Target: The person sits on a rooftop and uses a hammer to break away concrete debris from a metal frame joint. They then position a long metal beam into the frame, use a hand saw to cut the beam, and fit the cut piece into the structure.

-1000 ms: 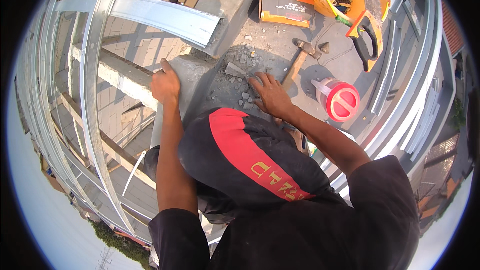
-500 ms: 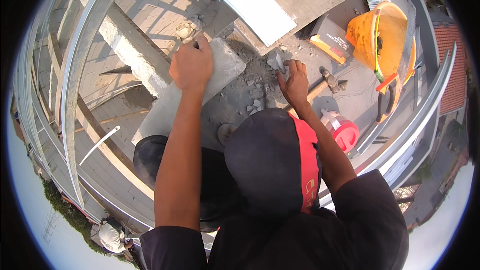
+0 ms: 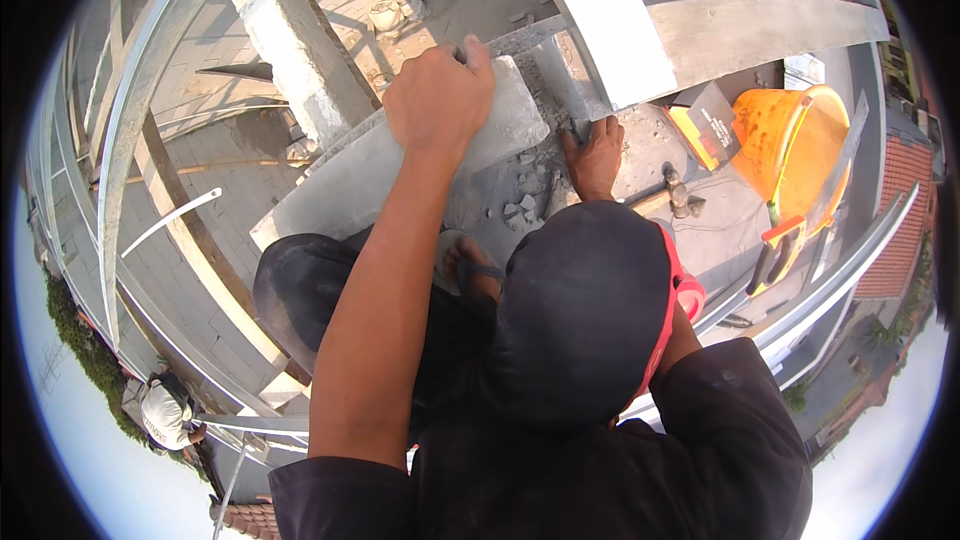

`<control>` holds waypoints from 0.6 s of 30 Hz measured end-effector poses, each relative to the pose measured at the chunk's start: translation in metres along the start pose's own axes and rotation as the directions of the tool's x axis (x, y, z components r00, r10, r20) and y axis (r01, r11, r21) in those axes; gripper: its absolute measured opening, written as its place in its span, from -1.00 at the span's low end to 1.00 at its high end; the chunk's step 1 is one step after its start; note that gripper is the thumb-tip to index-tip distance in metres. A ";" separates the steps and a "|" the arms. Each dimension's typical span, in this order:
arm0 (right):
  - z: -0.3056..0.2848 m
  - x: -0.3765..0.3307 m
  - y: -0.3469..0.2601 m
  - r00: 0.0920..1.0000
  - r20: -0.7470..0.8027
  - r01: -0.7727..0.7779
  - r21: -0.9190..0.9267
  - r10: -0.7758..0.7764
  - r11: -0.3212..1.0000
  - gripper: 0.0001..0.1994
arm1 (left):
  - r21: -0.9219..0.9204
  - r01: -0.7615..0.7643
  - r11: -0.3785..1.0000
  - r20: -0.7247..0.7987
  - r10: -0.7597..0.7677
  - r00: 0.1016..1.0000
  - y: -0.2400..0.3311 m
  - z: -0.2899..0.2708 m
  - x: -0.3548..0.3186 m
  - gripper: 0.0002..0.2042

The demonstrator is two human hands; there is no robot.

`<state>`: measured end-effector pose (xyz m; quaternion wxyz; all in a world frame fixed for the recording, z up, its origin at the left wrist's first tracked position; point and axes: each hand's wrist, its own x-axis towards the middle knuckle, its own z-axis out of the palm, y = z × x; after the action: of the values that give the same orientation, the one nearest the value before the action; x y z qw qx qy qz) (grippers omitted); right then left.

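Left hand [image 3: 440, 100] is clamped over the far end of a long grey rectangular concrete block [image 3: 400, 165], which lies tilted across the grey concrete ledge [image 3: 720, 30], its near end pointing down-left. Right hand [image 3: 594, 155] rests to the right of the block, fingers pressed among loose grey rubble chips [image 3: 522, 208]; whether it grips anything cannot be told. A wooden-handled hammer [image 3: 672, 195] lies just right of that hand, an orange plastic bucket [image 3: 790, 140] farther right.
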<state>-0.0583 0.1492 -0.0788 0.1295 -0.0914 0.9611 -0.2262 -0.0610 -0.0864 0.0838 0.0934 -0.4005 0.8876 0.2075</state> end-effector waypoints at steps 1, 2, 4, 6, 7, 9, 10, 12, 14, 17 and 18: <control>-0.005 0.003 0.003 1.000 -0.003 -0.008 0.045 0.008 0.999 -0.39 | -0.009 -0.008 1.000 -0.012 0.008 1.000 0.002 0.000 0.000 -0.50; -0.011 0.004 0.007 1.000 -0.007 -0.015 0.089 0.015 0.996 -0.44 | -0.019 -0.018 1.000 -0.025 0.017 1.000 0.004 0.001 -0.001 -0.50; -0.024 -0.002 0.011 0.999 -0.012 -0.042 0.210 0.045 0.977 -0.52 | -0.030 -0.013 0.999 0.029 0.014 0.999 0.005 -0.003 -0.001 -0.51; -0.055 -0.020 -0.003 0.975 0.153 -0.200 0.292 0.161 0.935 -0.57 | -0.045 0.008 0.999 0.021 -0.007 1.000 -0.002 -0.006 -0.004 -0.51; -0.088 -0.031 -0.023 0.921 0.311 -0.324 0.274 0.236 0.906 -0.59 | -0.057 0.021 0.998 -0.020 -0.022 1.000 -0.003 -0.008 -0.005 -0.52; -0.126 -0.060 -0.031 0.953 0.284 -0.197 0.312 0.107 0.929 -0.58 | -0.053 0.014 0.999 -0.001 -0.015 1.000 0.002 -0.012 -0.006 -0.52; -0.148 -0.069 -0.046 0.970 0.245 -0.083 0.303 0.007 0.949 -0.58 | -0.054 0.022 0.998 0.009 -0.021 1.000 0.001 -0.015 -0.005 -0.52; -0.182 -0.066 -0.077 0.971 0.149 0.143 0.260 -0.187 0.955 -0.54 | -0.057 0.018 0.998 0.034 -0.016 0.999 -0.001 -0.019 -0.005 -0.52; -0.209 -0.051 -0.105 0.922 0.049 0.370 0.185 -0.384 0.911 -0.49 | -0.058 0.004 0.998 0.049 -0.001 0.999 -0.002 -0.023 -0.004 -0.52; -0.230 0.000 -0.154 0.903 -0.054 0.412 0.383 -0.426 0.826 -0.29 | -0.046 -0.036 0.998 -0.010 0.036 0.999 0.003 -0.009 -0.002 -0.53; -0.240 0.015 -0.175 0.877 -0.157 0.478 0.375 -0.454 0.794 -0.14 | -0.028 -0.024 0.999 -0.009 0.024 1.000 0.009 -0.008 -0.004 -0.53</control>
<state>-0.1215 0.0906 0.2056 0.0571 -0.2898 0.8447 -0.4463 -0.0654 -0.0823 0.0951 0.0815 -0.3920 0.8898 0.2191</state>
